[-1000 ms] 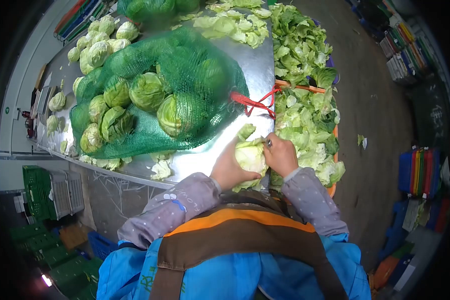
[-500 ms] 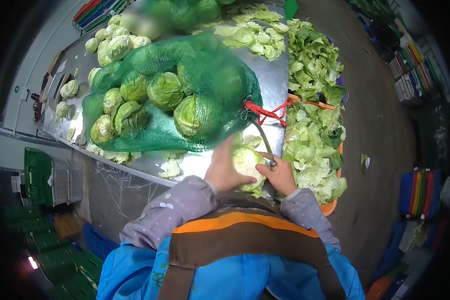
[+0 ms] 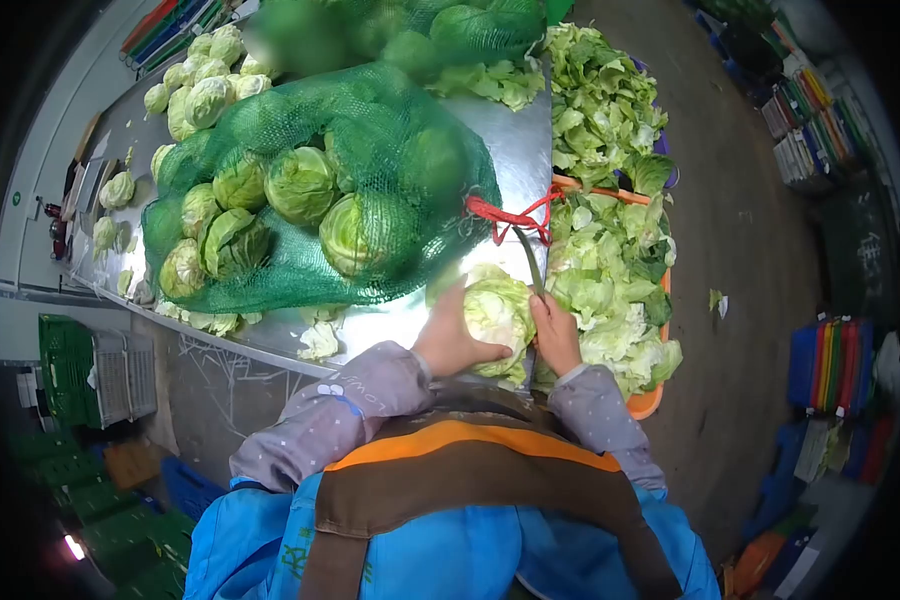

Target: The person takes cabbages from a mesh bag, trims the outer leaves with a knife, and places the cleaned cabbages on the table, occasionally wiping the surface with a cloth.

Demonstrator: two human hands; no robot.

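Note:
A pale green cabbage rests near the table's front edge, its outer leaves loose. My left hand grips it from the left, thumb across its near side. In my right hand is a knife, its narrow blade pointing up and away from me, just right of the cabbage. My right fingers wrap round the handle and hide it. Beyond my hands lies a green mesh bag with several cabbages inside, its mouth knotted with a red tie close to the blade tip.
Leaf-filled orange crates stand along the right edge of the metal table. More loose cabbages and another mesh bag lie at the back. Green crates stand on the floor at left; coloured crates stand at right.
My right thumb has come off the cabbage and the right hand now sits beside it, round the knife. The cabbage has turned in my left hand. The whole view has shifted slightly.

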